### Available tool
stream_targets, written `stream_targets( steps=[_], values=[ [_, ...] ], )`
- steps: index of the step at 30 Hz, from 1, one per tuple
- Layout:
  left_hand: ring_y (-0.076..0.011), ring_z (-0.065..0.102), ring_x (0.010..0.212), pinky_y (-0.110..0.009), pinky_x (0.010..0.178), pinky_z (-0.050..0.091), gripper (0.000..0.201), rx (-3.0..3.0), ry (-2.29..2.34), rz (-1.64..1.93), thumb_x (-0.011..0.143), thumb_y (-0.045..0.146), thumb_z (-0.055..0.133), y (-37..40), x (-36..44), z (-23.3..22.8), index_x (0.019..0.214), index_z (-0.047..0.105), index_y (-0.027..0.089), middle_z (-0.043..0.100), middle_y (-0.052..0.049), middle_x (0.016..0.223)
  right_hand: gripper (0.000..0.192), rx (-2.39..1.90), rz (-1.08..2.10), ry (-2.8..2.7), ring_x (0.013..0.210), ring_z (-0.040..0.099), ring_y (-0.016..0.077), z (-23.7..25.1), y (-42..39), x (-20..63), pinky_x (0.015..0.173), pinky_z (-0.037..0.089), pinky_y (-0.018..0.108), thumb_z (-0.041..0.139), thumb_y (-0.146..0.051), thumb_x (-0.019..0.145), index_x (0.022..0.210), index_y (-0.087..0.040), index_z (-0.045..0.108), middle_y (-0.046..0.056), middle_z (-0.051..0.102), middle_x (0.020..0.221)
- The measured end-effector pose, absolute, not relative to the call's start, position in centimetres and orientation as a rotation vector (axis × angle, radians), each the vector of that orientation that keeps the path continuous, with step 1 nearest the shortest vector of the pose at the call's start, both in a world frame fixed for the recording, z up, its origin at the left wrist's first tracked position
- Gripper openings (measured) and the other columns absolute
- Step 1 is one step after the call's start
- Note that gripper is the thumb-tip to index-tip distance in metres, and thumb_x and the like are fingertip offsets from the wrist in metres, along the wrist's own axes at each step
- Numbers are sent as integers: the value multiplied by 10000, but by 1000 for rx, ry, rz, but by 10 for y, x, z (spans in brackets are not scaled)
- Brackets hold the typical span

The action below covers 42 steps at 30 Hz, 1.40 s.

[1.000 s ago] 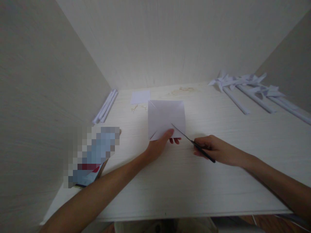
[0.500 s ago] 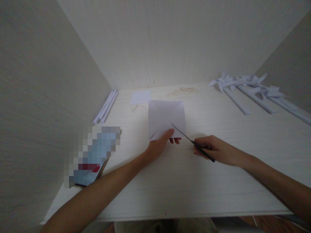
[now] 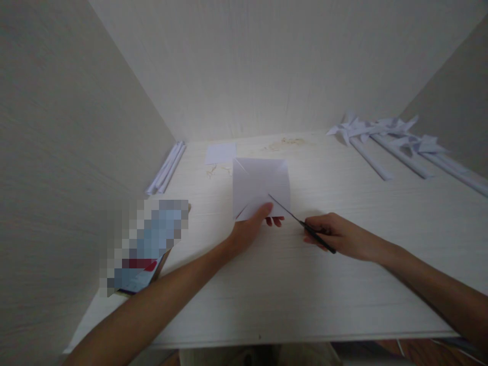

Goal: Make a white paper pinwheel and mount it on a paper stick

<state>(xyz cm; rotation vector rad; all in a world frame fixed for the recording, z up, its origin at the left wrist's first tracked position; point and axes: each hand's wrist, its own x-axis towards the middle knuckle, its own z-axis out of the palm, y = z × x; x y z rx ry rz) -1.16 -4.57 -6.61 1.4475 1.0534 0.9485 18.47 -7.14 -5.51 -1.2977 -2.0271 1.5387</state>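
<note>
My right hand [image 3: 343, 236] is closed around the scissors [image 3: 301, 222]; my left hand [image 3: 249, 229] pinches the near edge of the square paper sheet [image 3: 261, 185], lifted off the bench [image 3: 305, 284]. I judge the cut runs cleanest with the sheet taut and the blades following the diagonal crease. The blade tip meets the paper's near right corner, just beside my left fingers. Farther off lie paper pinwheels [image 3: 381, 132].

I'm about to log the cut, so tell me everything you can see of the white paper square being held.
The paper square is plain white, thin, with slits running in from its far corners. It is held just above the pale desk, tilted towards the camera. The left hand pinches its near edge, thumb on top. The scissors in the right hand have their blades in at its near right corner.
</note>
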Motion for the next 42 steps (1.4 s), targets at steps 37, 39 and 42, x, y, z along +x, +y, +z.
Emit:
stream_targets(
  steps=[37,39,42],
  values=[
    [-107,479,530,-218,578,413,365,1441,1021,781,798,284,388,-46,-9,-64,540,609,150,588,-25,531,307,-1277,1535,-2046,483,305,71,-56,-72,184,429,228,212,513,-390,765,587,-183,374,-60,315,538],
    [-108,482,536,-219,585,416,361,1437,1027,784,799,283,393,-46,-9,-64,547,615,151,596,-27,538,317,-1276,1534,-2049,485,305,72,-56,-72,184,433,233,213,507,-400,766,581,-185,367,-59,313,539],
    [-108,482,531,-223,589,416,365,1424,1031,780,801,274,392,-47,-8,-63,534,611,155,600,-26,540,327,-1284,1520,-2064,485,307,73,-56,-71,185,436,243,214,511,-408,763,573,-184,366,-57,317,539]
  ],
)
